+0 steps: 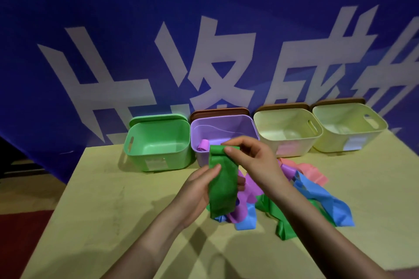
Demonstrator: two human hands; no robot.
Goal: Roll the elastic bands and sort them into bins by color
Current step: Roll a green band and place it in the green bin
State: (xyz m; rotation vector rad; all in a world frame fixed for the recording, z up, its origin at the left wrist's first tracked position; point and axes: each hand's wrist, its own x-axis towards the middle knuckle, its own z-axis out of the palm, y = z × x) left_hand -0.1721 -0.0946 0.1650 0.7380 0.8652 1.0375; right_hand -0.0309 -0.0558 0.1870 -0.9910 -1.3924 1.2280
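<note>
Two hands hold a green band [223, 184] up over the table [102, 199]. Left hand [199, 190] grips its middle; right hand [251, 156] pinches the top end, which is folded over. To roll well, I think the top should turn down tight and even while the left hand keeps the strip flat. A pile of bands [317, 192], blue, purple, pink and green, lies just under it and could snag the loose end. Behind stand the green bin [156, 161], a purple bin [226, 120] with one purple roll [203, 144] inside, and two yellow bins [292, 145].
</note>
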